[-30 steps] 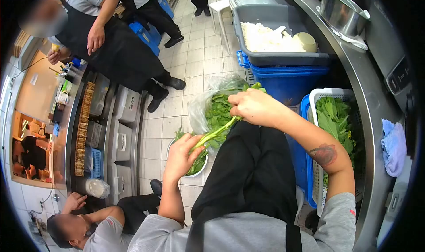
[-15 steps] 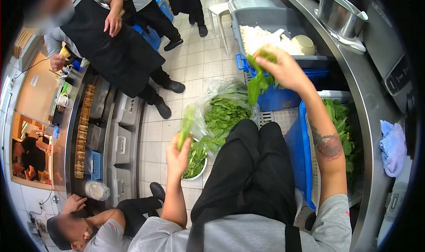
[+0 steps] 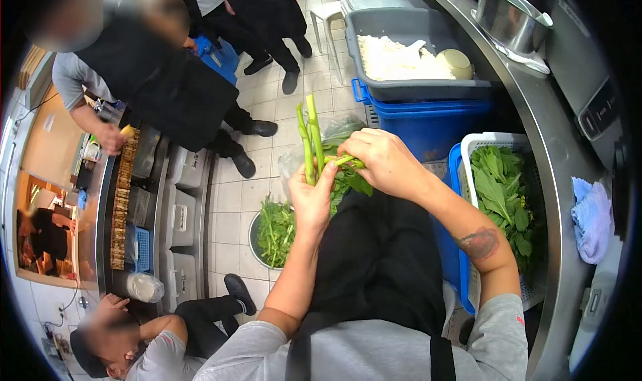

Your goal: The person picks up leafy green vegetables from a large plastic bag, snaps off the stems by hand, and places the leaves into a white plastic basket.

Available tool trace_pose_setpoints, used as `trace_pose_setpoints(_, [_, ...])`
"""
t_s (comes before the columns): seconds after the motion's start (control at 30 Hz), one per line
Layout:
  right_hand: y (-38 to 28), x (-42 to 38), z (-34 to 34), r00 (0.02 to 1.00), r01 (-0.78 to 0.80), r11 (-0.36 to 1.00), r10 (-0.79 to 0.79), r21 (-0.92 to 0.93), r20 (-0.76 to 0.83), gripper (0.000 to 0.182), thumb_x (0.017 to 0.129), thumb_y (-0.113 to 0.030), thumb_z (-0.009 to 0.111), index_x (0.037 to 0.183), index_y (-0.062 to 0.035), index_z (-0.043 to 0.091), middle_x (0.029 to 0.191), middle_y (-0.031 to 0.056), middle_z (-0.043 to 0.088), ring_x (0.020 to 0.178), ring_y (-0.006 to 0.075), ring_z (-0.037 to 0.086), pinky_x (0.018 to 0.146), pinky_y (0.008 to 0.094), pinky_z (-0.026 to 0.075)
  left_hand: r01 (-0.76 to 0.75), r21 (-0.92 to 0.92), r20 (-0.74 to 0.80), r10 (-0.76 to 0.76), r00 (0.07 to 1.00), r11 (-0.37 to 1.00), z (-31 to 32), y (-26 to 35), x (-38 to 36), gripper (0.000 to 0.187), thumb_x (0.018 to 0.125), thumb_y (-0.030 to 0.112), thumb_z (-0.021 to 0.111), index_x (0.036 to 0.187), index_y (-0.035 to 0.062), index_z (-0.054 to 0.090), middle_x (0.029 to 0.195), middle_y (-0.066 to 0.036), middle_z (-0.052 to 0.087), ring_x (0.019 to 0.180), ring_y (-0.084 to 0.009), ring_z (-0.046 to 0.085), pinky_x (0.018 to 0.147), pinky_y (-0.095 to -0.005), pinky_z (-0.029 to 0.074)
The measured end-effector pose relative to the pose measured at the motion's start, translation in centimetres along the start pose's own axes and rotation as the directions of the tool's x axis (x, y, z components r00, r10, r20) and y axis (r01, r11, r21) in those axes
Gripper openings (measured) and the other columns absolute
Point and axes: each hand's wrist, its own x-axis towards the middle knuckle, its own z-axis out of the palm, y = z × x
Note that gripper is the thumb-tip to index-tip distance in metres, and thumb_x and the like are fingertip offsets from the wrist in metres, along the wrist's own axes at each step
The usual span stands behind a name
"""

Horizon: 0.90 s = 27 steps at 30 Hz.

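My left hand (image 3: 313,200) is closed around several thick green vegetable stems (image 3: 313,130) that point up and away from me. Close beside it, my right hand (image 3: 388,163) pinches a leafy green stalk (image 3: 346,161), whose near end meets my left fingertips. Leaves (image 3: 354,182) hang below the right hand. Both hands are above my lap. Beneath and beyond them, a clear plastic bag (image 3: 289,163) is mostly covered. Left of my knees, a round bowl (image 3: 254,240) on the floor holds cut greens (image 3: 275,230).
At my right, a white basket (image 3: 471,140) of leafy greens sits in a blue bin (image 3: 458,274). A grey tub (image 3: 428,88) of white, rice-like food rests on a blue container (image 3: 428,127). One co-worker (image 3: 154,80) stands at the left counter; another (image 3: 160,334) sits low nearby.
My hands were apart and have come together. The left moved up and right with its stems; the right came down and left from near the grey tub with its greens.
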Motion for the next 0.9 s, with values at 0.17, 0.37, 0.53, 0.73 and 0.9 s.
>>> trace_pose_setpoints(0.17, [0.9, -1.4, -0.3, 0.992, -0.124, 0.957, 0.118, 0.263, 0.037, 0.016, 0.076, -0.009, 0.064, 0.090, -0.0026, 0.060, 0.081, 0.0106, 0.061, 0.076, 0.0252, 0.060, 0.070, 0.0351, 0.048, 0.081, -0.222, 0.078, -0.066, 0.995, 0.972, 1.2, -0.8, -0.2, 0.008, 0.087, 0.005, 0.062, 0.093, 0.0000, 0.059, 0.067, 0.002, 0.050, 0.050, -0.0041, 0.036, 0.045, -0.0198, 0.028])
trace_pose_setpoints(0.37, [3.6, -2.7, 1.1, 0.859, -0.420, 0.432, 0.473, 0.798, 0.196, 0.020, 0.092, -0.018, 0.052, 0.084, -0.0014, 0.059, 0.073, 0.0018, 0.060, 0.067, 0.0095, 0.054, 0.065, 0.0269, 0.045, 0.073, -0.258, 0.036, -0.066, 0.997, 0.963, 3.1, -1.3, 0.6, 0.011, 0.089, 0.007, 0.060, 0.094, -0.0014, 0.058, 0.066, 0.002, 0.049, 0.052, -0.0046, 0.035, 0.047, -0.0207, 0.028])
trace_pose_setpoints(0.53, [3.2, -3.6, -0.3, 0.794, -0.584, 0.295, 0.401, 0.756, 0.457, 0.020, 0.095, -0.018, 0.050, 0.098, -0.0018, 0.061, 0.082, 0.0031, 0.066, 0.072, 0.0084, 0.057, 0.068, 0.0252, 0.048, -0.056, 0.103, 0.027, 0.053, 0.998, 0.993, 4.2, -2.1, 0.9, 0.008, 0.088, 0.008, 0.061, 0.092, 0.0003, 0.060, 0.076, -0.003, 0.060, 0.060, -0.0090, 0.056, 0.054, -0.0230, 0.046])
trace_pose_setpoints(0.73, [4.3, -2.9, -2.9, 0.793, -0.483, 0.235, 0.526, 0.843, 0.308, 0.019, 0.094, -0.017, 0.052, 0.093, -0.0007, 0.062, 0.079, 0.0014, 0.062, 0.070, 0.0074, 0.055, 0.065, 0.0224, 0.044, -0.189, 0.004, 0.171, 0.185, 0.968, 0.982, 7.7, -1.2, 4.8, 0.010, 0.089, 0.004, 0.059, 0.097, -0.0023, 0.056, 0.079, -0.004, 0.060, 0.062, -0.0084, 0.056, 0.055, -0.0228, 0.046])
trace_pose_setpoints(0.9, [7.5, -5.1, -2.0, 0.769, -0.277, 0.224, 0.635, 0.934, 0.076, 0.016, 0.093, -0.016, 0.053, 0.091, -0.0026, 0.061, 0.076, -0.0001, 0.058, 0.068, 0.0071, 0.053, 0.063, 0.0212, 0.042, -0.227, 0.035, 0.224, 0.214, 0.951, 0.973, 12.6, -2.6, 5.9, 0.010, 0.089, 0.003, 0.057, 0.098, -0.0019, 0.057, 0.077, -0.001, 0.057, 0.056, -0.0046, 0.050, 0.051, -0.0195, 0.041])
